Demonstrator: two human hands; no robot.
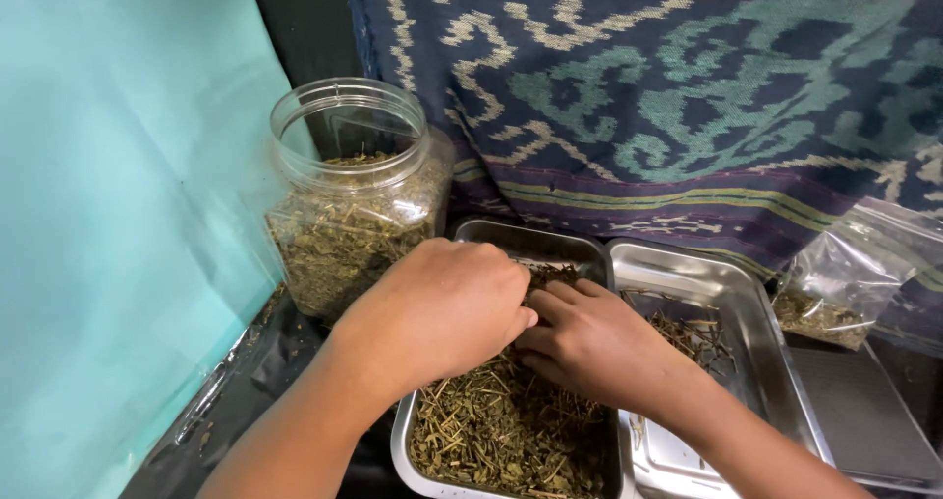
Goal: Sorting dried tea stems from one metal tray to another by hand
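**Sorting dried herb in steel tray, both hands in**

Dried green-brown herb cuttings (pixel 501 430), leaf bits mixed with thin stalks, are seen piled in a rectangular stainless-steel tray (pixel 491 234) at lower centre of the frame. Both hands are placed over this pile.

- The left hand (pixel 442 307) is held knuckles-up at frame centre, fingers curled down into the herb. Whether anything is pinched cannot be told; the fingertips are hidden.
- The right hand (pixel 589 342) is laid just right of it, touching it, fingers bent and pressed onto the cuttings. Grip cannot be told either.

A second stainless-steel tray (pixel 756 312) is set against the first one's right side, centre-right of the frame. Only a thin scatter of dry stalks (pixel 693 332) is seen in it; most of its floor is bare.

A clear wide-mouth plastic jar (pixel 349 204), lid off, is stood at left centre, just beside the first tray's far-left corner, and is filled roughly two-thirds with the same herb.

A clear plastic bag (pixel 845 278) with a little herb at the bottom is seen at the right edge.

A dark woven patterned cloth (pixel 688 86) is hung across the upper right. A turquoise sheet (pixel 118 214) is seen covering the left side.
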